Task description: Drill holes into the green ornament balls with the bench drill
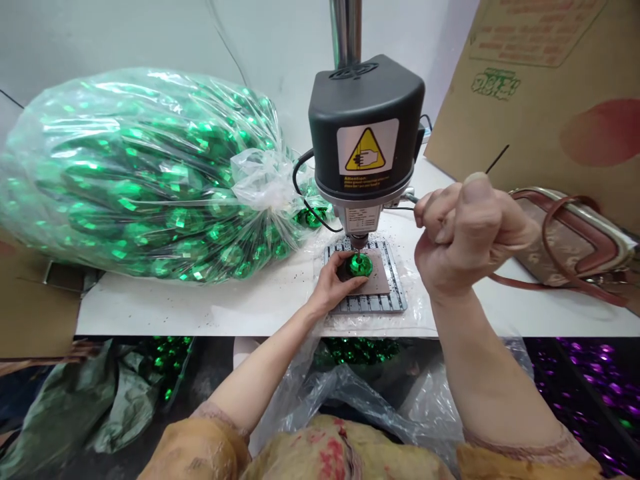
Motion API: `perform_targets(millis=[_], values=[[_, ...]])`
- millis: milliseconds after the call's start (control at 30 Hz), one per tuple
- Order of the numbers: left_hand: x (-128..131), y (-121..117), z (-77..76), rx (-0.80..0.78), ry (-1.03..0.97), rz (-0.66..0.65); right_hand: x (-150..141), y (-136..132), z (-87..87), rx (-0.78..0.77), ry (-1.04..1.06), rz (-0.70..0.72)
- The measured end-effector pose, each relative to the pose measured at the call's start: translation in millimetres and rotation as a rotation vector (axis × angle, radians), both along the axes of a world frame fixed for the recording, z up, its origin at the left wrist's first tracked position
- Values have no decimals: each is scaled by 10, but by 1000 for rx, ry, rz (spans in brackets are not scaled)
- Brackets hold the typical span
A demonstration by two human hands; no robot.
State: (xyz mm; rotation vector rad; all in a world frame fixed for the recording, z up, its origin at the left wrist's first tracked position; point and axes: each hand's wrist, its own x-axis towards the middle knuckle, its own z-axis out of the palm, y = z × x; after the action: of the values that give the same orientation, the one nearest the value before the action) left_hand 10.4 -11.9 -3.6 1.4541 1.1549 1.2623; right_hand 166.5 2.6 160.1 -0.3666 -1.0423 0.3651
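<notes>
My left hand [336,279] curls its thumb and fingers around a small, round, shiny green bauble [360,265] and steadies it on a brown pad. Directly above the bauble is the chuck of a black bench drill press [367,133], its thin bit meeting the top. Whether the bit has gone in I cannot tell. My right hand [470,233] is raised to the right of the drill, closed in a fist around the end of its feed lever [411,197], most of which the fingers hide. A thin dark rod [497,159] shows beyond the fist.
A tied clear bag [150,180] of green baubles fills the table's left. The slotted metal base [397,293] has dark crumbs around it. A strapped handbag [560,233] and a large carton [545,87] stand right. Green and purple shiny pieces [595,387] lie below the table edge.
</notes>
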Motion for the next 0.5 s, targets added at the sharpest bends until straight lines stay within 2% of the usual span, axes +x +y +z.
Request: perform_targets(millis=[500], values=[[2,-10,13,44,23,12,-33,60,-136,166,40,1]])
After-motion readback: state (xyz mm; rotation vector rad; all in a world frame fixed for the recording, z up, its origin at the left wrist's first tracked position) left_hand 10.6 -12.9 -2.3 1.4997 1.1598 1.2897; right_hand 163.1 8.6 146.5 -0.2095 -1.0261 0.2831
